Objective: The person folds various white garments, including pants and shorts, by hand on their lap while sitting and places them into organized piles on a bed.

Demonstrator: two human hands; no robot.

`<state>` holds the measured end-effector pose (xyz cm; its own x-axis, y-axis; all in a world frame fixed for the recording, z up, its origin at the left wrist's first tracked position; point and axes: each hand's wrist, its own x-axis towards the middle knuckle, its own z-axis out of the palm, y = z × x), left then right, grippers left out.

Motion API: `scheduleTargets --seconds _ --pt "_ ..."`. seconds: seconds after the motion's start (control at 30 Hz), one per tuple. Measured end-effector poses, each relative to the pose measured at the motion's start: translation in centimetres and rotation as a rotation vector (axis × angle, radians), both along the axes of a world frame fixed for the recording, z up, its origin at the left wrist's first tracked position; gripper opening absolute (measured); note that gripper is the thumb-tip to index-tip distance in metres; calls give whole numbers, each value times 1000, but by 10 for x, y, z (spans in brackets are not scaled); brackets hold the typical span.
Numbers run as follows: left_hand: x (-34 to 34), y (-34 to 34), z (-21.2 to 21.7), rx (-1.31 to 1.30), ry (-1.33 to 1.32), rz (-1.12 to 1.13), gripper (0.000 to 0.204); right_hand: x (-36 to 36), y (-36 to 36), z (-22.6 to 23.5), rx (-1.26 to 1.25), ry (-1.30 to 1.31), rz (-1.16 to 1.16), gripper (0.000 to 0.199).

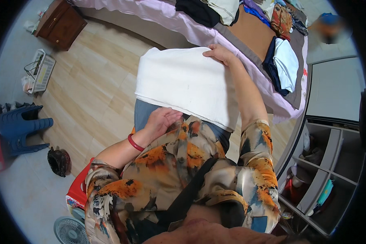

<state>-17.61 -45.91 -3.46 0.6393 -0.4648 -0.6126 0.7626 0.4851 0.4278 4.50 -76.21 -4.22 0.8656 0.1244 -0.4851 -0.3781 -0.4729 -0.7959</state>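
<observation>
White cloth (185, 79) — right hand (221, 54) grips its far edge

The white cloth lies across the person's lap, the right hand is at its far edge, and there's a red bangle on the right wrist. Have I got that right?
Not quite: the head view shows the red bangle on the left wrist. The rest holds: the white cloth lies across the person's lap, with the right hand at its far edge.
</observation>
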Motion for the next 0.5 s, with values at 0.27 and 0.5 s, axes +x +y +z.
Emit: scheduleTargets --seconds 0.27,0.5 --pt "-2 2 2 47 43 -23 22 0 -2 -4 51 -3 58 14" --pt "3 -1 -2 41 142 -69 23 4 0 -2 62 70 115 13"
